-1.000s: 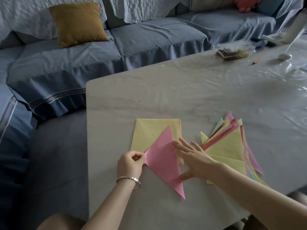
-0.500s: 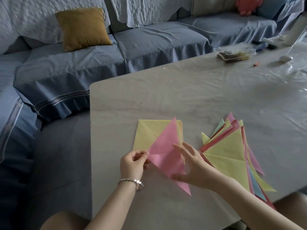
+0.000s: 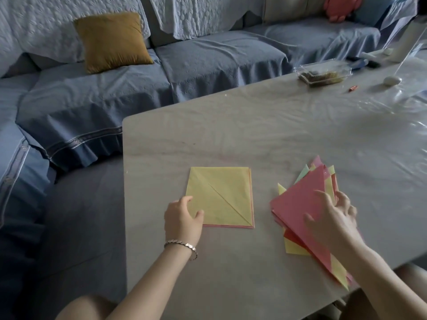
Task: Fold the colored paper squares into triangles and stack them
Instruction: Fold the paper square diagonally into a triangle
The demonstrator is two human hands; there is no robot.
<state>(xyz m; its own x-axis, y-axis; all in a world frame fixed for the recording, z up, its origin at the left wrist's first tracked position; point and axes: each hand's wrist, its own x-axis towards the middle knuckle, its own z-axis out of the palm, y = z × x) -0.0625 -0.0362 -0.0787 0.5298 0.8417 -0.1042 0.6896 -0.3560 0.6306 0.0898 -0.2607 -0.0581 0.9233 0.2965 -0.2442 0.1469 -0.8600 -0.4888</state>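
My right hand (image 3: 332, 218), fingers spread, lays the pink triangle (image 3: 302, 204) on the stack; left hand (image 3: 182, 218), loose, must next pinch the yellow square (image 3: 219, 195).

Right hand (image 3: 332, 218) rests on pink triangle (image 3: 302, 209); left hand (image 3: 182, 218) touches yellow square (image 3: 221, 195).

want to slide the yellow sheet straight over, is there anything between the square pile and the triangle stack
Nothing. In the head view, only bare table separates the square pile from the triangle stack.
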